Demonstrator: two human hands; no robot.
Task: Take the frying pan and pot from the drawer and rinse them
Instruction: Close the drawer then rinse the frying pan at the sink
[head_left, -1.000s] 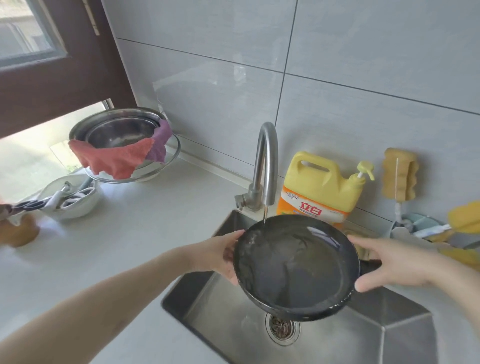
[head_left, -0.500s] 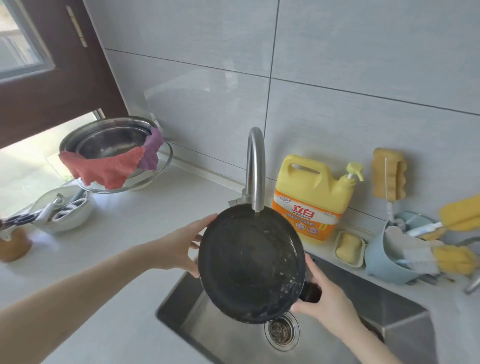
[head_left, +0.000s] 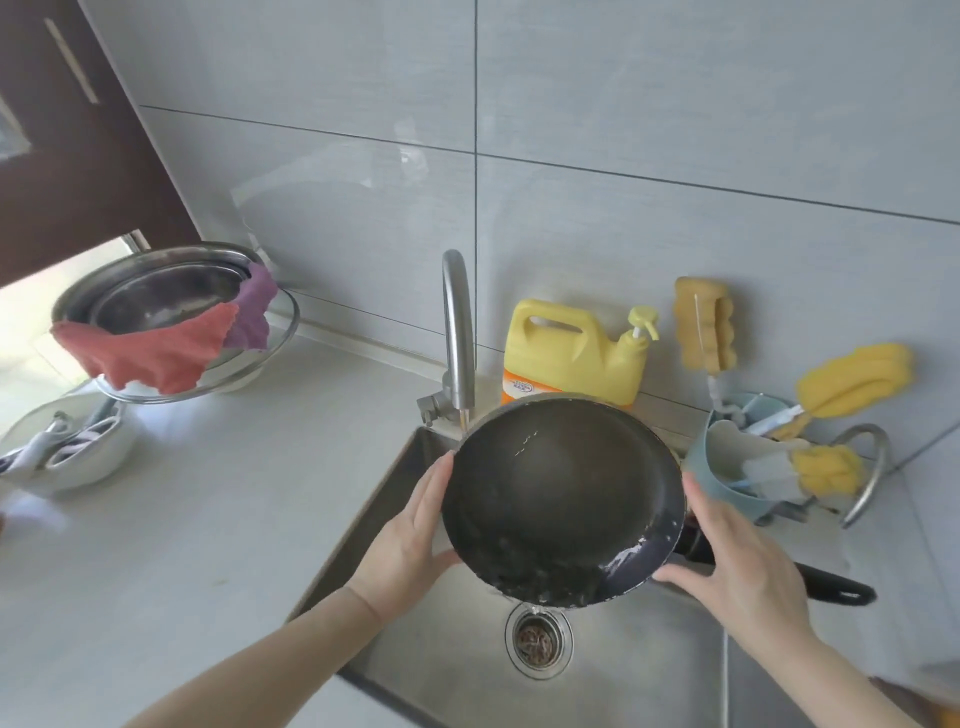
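Left hand (head_left: 410, 540) cupping frying pan (head_left: 563, 501) rim, right hand (head_left: 737, 561) flat by handle, tilted over sink (head_left: 639, 675)

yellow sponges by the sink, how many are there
3. One sponge hangs on the wall tile right of the detergent jug. Two sponge brushes stick out of the blue caddy. Others may be hidden inside.
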